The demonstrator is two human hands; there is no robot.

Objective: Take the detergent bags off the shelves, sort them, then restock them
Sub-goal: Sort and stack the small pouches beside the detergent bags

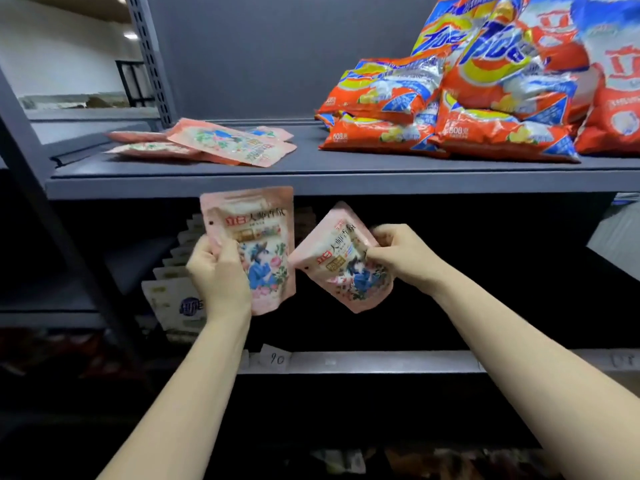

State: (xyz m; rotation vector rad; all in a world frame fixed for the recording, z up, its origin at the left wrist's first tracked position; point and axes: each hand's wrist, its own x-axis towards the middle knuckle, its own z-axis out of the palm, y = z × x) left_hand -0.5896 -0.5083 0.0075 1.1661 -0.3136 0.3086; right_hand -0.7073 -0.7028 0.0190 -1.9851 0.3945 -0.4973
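Observation:
My left hand grips an upright pink detergent pouch by its left edge. My right hand holds a second pink pouch, tilted with its top toward the left. Both pouches hang in front of the dark lower shelf opening, just below the grey upper shelf, and nearly touch each other. Several matching pink pouches lie flat on the upper shelf at the left. A pile of orange detergent bags fills the right of that shelf.
A row of white pouches stands on the lower shelf at the left, behind my left hand. The lower shelf's front edge carries a paper tag marked 90. A slanted grey upright runs down the left side.

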